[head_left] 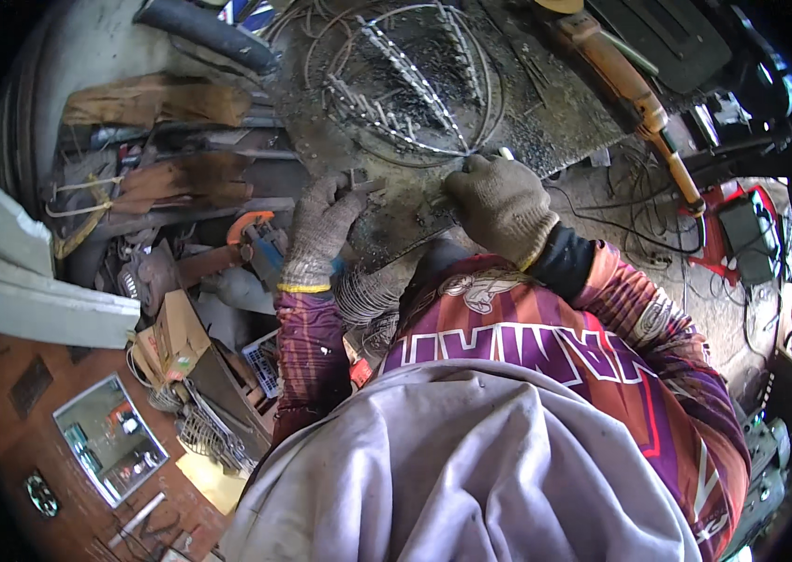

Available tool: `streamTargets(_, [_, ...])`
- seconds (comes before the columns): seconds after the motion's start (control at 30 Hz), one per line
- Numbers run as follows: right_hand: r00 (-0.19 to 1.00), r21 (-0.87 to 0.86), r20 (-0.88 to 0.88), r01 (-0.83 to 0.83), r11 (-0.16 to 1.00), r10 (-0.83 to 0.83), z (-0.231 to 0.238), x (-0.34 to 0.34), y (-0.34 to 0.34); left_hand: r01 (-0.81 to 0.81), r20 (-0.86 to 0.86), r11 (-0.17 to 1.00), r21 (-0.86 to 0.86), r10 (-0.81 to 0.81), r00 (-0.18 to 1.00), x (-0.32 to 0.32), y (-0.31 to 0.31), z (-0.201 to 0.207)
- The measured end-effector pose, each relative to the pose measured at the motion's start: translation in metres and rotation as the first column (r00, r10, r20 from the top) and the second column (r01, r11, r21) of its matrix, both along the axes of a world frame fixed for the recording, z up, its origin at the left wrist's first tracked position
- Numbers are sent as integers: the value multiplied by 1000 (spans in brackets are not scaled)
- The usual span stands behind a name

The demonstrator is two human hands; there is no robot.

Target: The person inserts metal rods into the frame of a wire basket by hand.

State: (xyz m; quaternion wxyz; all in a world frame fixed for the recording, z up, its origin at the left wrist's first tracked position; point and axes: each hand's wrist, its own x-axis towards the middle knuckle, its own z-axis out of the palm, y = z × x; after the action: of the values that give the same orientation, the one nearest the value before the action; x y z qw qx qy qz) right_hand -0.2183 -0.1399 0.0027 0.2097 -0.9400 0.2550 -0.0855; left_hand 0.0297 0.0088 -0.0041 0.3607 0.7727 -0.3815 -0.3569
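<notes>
Left hand [326, 220]: fingers clamped on small metal piece [371, 186]. Right hand [506, 201]: fingers curled by near edge of spiked wire frame [419, 86] on desk [560, 131]; grip hidden, cannot tell. Likely step: handling piece beside frame; next move calls for steady hold.

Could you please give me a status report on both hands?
Left hand pinching small metal piece. Right hand curled at near edge of wire rings, grip unclear. Spiked strips lying across rings, ahead of both hands.
</notes>
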Motion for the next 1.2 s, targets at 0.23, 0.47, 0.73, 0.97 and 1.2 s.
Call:
streamTargets(0.23, [988, -55, -11, -155, 986, 155, 13, 10, 0, 44, 185, 962, -268, 6, 983, -3, 6, -8])
streamTargets(0.47, [969, -109, -105, -234, 966, 223, 31, 20, 7, 111, 316, 975, -192, -46, 948, -4, -4, -10])
streamTargets(0.73, [940, 68, -1, -339, 938, 340, 23, 25, 7, 48, 300, 965, -258, 33, 953, -6, 20, -7])
streamTargets(0.97, [986, 217, 103, -152, 964, 132, 46, 18, -33, 68, 192, 931, -359, 2, 981, -3, -6, -33])
streamTargets(1.2, [955, 418, 296, -117, 901, -13, 41, -7, -91, -111, 178, 993, -43, 117, 977, -19, -10, 19])
